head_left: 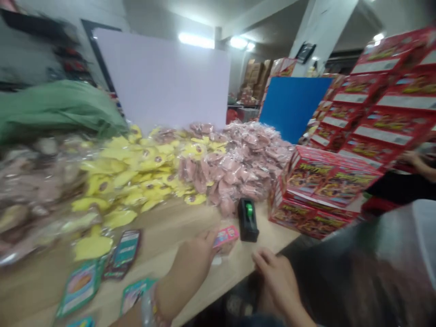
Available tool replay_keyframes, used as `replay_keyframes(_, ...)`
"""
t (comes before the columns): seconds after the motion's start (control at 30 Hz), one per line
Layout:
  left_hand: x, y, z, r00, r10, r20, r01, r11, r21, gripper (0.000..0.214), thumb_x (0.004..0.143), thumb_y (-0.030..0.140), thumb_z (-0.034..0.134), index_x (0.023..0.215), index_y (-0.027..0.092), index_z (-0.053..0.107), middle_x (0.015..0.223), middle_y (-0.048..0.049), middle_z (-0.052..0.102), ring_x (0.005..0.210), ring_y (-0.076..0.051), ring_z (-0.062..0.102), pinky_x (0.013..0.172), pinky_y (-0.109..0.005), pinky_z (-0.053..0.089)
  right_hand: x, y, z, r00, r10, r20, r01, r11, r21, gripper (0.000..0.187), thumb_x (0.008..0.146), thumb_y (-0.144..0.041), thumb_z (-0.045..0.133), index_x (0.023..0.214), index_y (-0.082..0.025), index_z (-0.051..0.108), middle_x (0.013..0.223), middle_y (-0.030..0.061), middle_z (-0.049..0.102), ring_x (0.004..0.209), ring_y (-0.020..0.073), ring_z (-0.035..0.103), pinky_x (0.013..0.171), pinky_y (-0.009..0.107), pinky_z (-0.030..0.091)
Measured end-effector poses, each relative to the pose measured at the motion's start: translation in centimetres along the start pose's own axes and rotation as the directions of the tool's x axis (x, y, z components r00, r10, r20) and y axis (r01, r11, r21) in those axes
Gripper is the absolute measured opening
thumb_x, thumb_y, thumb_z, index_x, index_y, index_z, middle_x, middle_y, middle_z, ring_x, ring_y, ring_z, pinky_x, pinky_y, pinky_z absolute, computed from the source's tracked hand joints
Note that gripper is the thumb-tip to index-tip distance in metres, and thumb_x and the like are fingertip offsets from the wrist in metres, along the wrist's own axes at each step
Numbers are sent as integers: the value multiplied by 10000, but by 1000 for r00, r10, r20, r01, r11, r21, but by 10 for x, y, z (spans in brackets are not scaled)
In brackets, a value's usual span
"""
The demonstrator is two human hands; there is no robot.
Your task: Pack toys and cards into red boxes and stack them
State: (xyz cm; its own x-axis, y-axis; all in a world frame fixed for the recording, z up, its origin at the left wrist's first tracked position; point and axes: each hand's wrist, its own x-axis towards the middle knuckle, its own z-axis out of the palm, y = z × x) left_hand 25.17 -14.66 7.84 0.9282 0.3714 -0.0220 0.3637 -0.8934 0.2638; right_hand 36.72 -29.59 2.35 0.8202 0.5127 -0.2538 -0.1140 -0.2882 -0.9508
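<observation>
My left hand (195, 259) reaches over the tabletop, its fingers closed on the left end of a small pink box (226, 236). Just right of that box stands a black tape dispenser (248, 222) with a green roll core. Near the table's front edge is my right hand (277, 277), its fingers curled and pressed together; whatever they may pinch is too small or blurred to make out. To the left of my left forearm lie a dark card pack (124, 254), a teal card pack (80, 286) and another teal pack (136, 290), partly behind my wrist.
Heaped along the back of the table (163, 227) are yellow bagged items (129, 168) and pink bagged items (238, 163). Red printed boxes (323, 186) stand at the right, with a tall stack (384, 104) behind. Another person's arm (420, 165) shows at far right.
</observation>
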Motion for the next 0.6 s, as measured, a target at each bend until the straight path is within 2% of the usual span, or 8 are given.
replay_keyframes(0.1,2,11,5,1000,-3,-4,3,1000,28,304,852,133,399,1139,151,497,952,-114,639,807,-253,619,665,-350,489,-8,-7,42,991,-41,124,10,971,240,394,678,-513,590,515,-190,433,470,-47,400,446,90,364,439,223,295)
replay_keyframes(0.2,-6,15,3,1000,12,3,-12,1000,-2,285,825,73,385,1066,141,523,949,-118,629,841,-242,609,701,-334,482,-10,7,68,993,78,85,-102,935,340,433,650,-598,558,554,-206,399,424,-86,289,371,65,231,368,216,180)
replay_keyframes(0.27,-16,15,-9,1000,24,-10,-25,999,-28,294,823,85,403,1088,153,511,980,-108,622,875,-234,602,721,-320,479,-13,25,61,997,79,25,-82,980,180,419,610,-609,568,615,-206,451,460,-61,368,397,94,322,371,230,259)
replay_keyframes(0.37,-30,10,-37,994,101,-51,-105,990,-89,388,819,136,463,1198,214,435,1049,-59,607,924,-210,587,763,-301,472,-10,34,28,979,-184,-85,172,977,-127,572,493,-540,671,921,-183,542,850,76,605,724,225,564,557,309,462)
replay_keyframes(0.4,-34,6,-46,982,177,-64,-185,972,-142,410,823,162,479,1220,236,414,1062,-37,605,931,-190,586,776,-281,469,-5,29,20,958,-284,-42,276,952,-129,679,492,-519,682,1058,-189,507,1017,102,594,856,256,574,636,327,485)
replay_keyframes(0.47,-44,-12,-61,961,247,-127,-271,934,-233,418,847,222,478,1252,248,381,1091,-7,602,951,-140,580,810,-223,456,12,10,17,932,-333,145,348,933,-95,632,593,-496,638,1128,-195,488,1075,108,605,899,262,596,698,339,499)
replay_keyframes(0.53,-63,-45,-64,978,62,-199,-107,970,-221,430,850,269,484,1263,219,377,1162,-10,576,1020,-118,552,861,-190,428,33,-10,35,889,-310,337,390,899,-199,448,712,-480,538,1028,-163,559,943,115,664,803,251,633,674,338,506)
replay_keyframes(0.6,-95,-90,-55,935,-249,-253,214,964,-157,392,822,262,517,1200,175,457,1202,-32,557,1090,-148,519,916,-227,401,54,-23,68,841,-308,444,488,786,-379,389,767,-462,473,908,-126,608,814,135,683,732,266,641,644,359,503)
